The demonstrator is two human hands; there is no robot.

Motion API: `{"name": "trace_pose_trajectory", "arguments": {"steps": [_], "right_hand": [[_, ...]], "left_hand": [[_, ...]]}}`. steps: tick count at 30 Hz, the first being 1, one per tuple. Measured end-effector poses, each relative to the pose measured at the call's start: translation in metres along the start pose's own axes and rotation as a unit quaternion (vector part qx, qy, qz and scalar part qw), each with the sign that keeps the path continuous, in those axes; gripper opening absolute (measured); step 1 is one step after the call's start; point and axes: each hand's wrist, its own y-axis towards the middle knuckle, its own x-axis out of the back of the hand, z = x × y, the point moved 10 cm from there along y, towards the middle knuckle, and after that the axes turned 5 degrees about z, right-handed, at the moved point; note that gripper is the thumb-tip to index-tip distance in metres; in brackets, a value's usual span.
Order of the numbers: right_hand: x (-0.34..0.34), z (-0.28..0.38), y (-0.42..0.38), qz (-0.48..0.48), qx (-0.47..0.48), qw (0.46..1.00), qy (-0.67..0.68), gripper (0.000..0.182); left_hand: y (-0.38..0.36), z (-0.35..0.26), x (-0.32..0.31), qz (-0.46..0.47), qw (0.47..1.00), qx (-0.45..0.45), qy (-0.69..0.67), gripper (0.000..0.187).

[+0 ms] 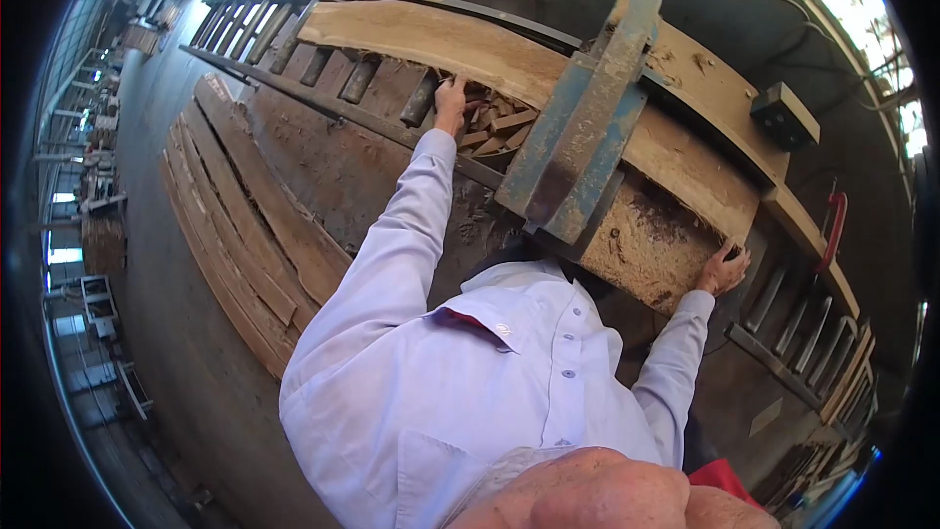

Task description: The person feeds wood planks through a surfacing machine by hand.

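A long wooden board [431, 39] lies over the rollers and passes under the blue saw arm [587, 127] to its right part [685, 168]. My left hand [451, 104] is at the board's near edge, left of the blue arm, its fingers bent round that edge. Beyond the arm, my right hand [725, 268] holds the board's right end at its near corner, thumb and fingers closed on it. Small wood offcuts [511, 121] lie beside my left hand. Sawdust covers the machine table [641, 245] between my hands.
Several long boards [240, 206] lie at the left. A roller conveyor [357, 80] runs to the upper left, another [798, 328] to the lower right. A dark switch box [783, 118] and a red clamp [833, 230] are at the right, near a wooden fence [710, 88].
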Motion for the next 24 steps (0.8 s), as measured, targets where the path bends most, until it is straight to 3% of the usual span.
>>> {"name": "trace_pose_trajectory", "arguments": {"steps": [15, 17, 18, 20, 22, 24], "right_hand": [[0.009, -0.006, -0.003, -0.035, -0.002, 0.997, 0.063, 0.067], [0.009, -0.017, -0.011, -0.031, -0.071, 0.952, 0.295, 0.064], [0.012, -0.013, -0.021, -0.038, -0.078, 0.953, 0.291, 0.064], [0.010, -0.011, -0.041, -0.106, -0.111, 0.866, 0.476, 0.054], [-0.018, -0.012, -0.064, -0.098, -0.127, 0.833, 0.530, 0.047], [-0.038, 0.045, -0.093, 0.028, -0.219, 0.689, 0.690, 0.042]], "left_hand": [[-0.003, -0.002, -0.001, -0.016, 0.999, -0.027, 0.010, 0.040], [0.000, -0.002, 0.001, -0.022, 0.999, -0.035, 0.028, 0.041], [-0.002, -0.003, 0.000, -0.024, 0.999, -0.035, 0.022, 0.040], [-0.002, -0.004, -0.002, -0.029, 0.999, -0.035, 0.026, 0.040], [0.002, 0.002, 0.001, -0.028, 0.999, -0.026, 0.033, 0.040], [-0.005, -0.003, -0.005, -0.018, 0.999, -0.024, 0.031, 0.041]]}}
